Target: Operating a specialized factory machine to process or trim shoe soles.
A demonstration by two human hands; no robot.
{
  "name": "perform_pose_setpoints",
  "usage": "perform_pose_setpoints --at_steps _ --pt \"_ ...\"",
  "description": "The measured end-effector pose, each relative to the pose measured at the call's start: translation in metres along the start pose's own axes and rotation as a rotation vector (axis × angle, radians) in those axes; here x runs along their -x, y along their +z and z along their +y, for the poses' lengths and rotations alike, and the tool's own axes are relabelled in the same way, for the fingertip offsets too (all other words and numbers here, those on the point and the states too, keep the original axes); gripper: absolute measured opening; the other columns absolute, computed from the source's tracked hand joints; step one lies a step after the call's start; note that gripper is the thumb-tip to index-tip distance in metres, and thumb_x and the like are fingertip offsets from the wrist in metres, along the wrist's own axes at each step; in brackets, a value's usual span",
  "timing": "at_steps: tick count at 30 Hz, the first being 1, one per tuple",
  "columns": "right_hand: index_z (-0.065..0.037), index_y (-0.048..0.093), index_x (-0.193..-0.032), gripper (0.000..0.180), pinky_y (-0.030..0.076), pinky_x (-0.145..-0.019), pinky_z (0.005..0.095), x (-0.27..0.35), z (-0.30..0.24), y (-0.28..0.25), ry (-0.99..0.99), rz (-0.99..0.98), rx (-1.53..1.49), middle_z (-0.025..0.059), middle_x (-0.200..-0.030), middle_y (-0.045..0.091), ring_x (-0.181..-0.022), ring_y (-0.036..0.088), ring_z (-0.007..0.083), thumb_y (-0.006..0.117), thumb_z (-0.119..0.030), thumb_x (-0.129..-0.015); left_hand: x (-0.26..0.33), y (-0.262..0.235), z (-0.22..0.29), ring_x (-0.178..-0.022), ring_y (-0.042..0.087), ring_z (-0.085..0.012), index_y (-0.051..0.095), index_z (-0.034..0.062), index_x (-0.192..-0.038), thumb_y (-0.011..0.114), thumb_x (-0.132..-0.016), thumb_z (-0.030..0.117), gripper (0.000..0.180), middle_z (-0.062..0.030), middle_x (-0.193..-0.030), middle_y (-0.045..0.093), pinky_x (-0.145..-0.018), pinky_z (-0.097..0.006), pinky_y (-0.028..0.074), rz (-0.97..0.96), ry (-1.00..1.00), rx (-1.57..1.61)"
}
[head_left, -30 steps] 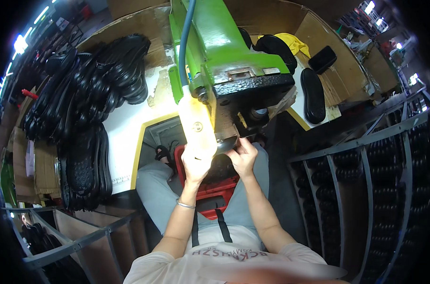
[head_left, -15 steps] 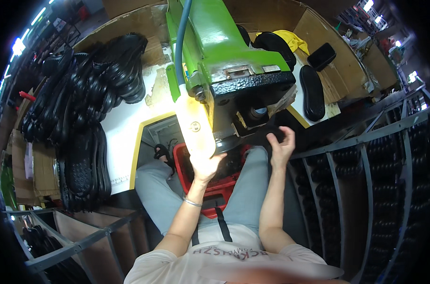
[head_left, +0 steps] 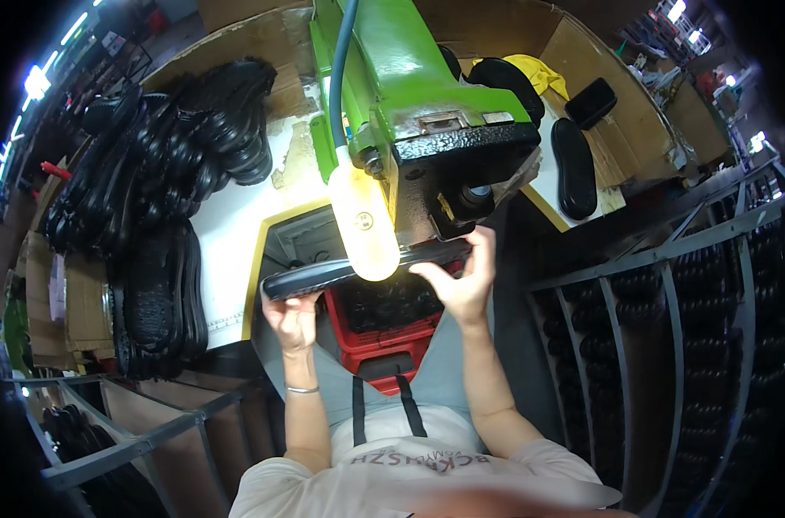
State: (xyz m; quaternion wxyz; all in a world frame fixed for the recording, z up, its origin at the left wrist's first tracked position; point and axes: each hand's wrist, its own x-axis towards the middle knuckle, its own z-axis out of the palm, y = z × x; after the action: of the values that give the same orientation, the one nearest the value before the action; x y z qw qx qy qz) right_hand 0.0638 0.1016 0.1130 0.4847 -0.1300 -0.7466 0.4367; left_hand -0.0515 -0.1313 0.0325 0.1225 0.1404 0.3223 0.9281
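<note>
A black shoe sole (head_left: 310, 278) is held nearly edge-on between my two hands, under the head of a green machine (head_left: 462, 108). My left hand (head_left: 291, 321) grips its left end, fingers beneath it. At the other end my right hand (head_left: 467, 285) has its fingers behind the sole and its thumb on the near side. A bright white lamp (head_left: 364, 226) on a grey hose hides the sole's middle. Below, between my knees, stands a red crate (head_left: 388, 347) with dark things in it.
Piles of black shoe soles (head_left: 151, 173) cover the white table (head_left: 224, 259) on the left. Another sole (head_left: 574, 168), a black block (head_left: 591, 104) and a yellow cloth (head_left: 539, 73) lie at the right. A metal rack (head_left: 621, 345) full of soles stands beside my right arm.
My left hand has moved left, out from under the lamp, to the sole's left end. My right hand has shifted left and closed in. The sole now stretches across between both hands.
</note>
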Motion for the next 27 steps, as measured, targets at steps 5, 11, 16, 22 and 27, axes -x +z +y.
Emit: perform_pose_setpoints --at_steps 5,11,16,22,27 --pt "-0.002 0.041 -0.13 0.071 0.041 -0.096 0.0339 0.043 -0.006 0.035 0.312 0.11 -0.429 0.0103 -0.125 0.046 -0.11 0.049 0.0223 0.078 0.0 -0.069 0.024 0.0 0.027 -0.098 0.062 -0.0318 0.05 0.0072 -0.099 0.072 -0.073 -0.001 0.036 -0.0089 -0.094 0.055 -0.082 -0.044 0.056 -0.045 0.116 -0.14" --pt "-0.001 0.043 -0.131 0.052 0.045 -0.095 0.0327 0.07 -0.049 -0.018 1.052 0.074 -0.895 0.0091 -0.116 0.057 -0.106 0.056 0.0192 0.055 0.003 -0.081 0.039 0.085 -0.014 -0.115 0.056 -0.0326 0.065 0.002 -0.087 0.052 -0.058 -0.019 0.039 -0.0121 -0.103 0.067 -0.11 -0.059 0.028 -0.81 0.053 -0.59" --pt "0.005 0.043 -0.134 0.052 0.049 -0.087 0.0279 0.031 -0.017 -0.094 0.801 0.111 -0.613 0.0107 -0.112 0.061 -0.095 0.062 0.0154 0.057 -0.003 -0.085 -0.062 0.092 0.03 -0.1 0.058 -0.0353 0.065 0.001 -0.098 0.069 -0.073 0.008 0.027 -0.0153 -0.107 0.064 -0.095 -0.046 0.045 -0.642 0.727 -1.745" --pt "0.006 0.036 -0.14 0.051 0.038 -0.1 0.0282 -0.069 0.102 -0.171 0.583 0.214 -0.28 0.011 -0.134 0.05 -0.117 0.051 0.0162 0.052 -0.004 -0.093 -0.235 0.098 0.122 -0.119 0.05 -0.0334 0.058 0.0012 -0.112 0.05 -0.077 -0.011 0.039 -0.0131 -0.123 0.057 -0.104 -0.042 0.038 -0.199 1.047 -2.035" --pt "0.007 0.043 -0.134 0.059 0.042 -0.099 0.0397 -0.145 0.208 -0.178 0.496 -0.003 0.54 0.0277 -0.128 0.052 -0.12 0.052 0.0367 0.063 -0.013 -0.083 -0.296 0.072 0.15 -0.113 0.053 -0.0353 0.058 -0.0018 -0.108 0.045 -0.078 -0.016 0.036 -0.0171 -0.119 0.056 -0.097 -0.038 0.042 -0.486 0.561 -2.208"
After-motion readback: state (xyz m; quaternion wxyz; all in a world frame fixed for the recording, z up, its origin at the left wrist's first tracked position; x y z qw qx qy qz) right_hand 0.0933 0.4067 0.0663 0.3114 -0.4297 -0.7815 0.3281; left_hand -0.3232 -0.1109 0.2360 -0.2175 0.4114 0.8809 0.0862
